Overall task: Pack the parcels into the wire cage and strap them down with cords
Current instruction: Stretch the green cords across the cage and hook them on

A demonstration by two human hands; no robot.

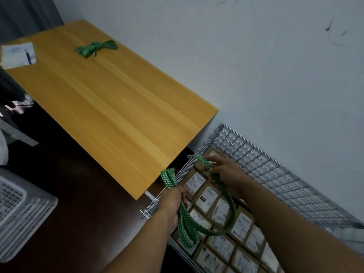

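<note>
A wire cage (279, 174) stands against the wall at lower right, filled with several brown cardboard parcels (242, 225) bearing white labels. Above the parcels I hold a green cord with dark dots (232, 209). My left hand (173, 201) grips a bunch of its loops near the cage's left rim. My right hand (226, 170) pinches another stretch of the cord, whose end reaches the cage's top left rail. A long loop hangs between the hands. A second green cord (96, 48) lies bundled on the far part of the wooden table (110, 107).
The table's near corner overhangs the cage's left side. A paper sheet with a pen (18, 55) lies at the table's far left. A white slotted plastic basket (21, 211) stands on the dark floor at lower left. The white wall runs behind the cage.
</note>
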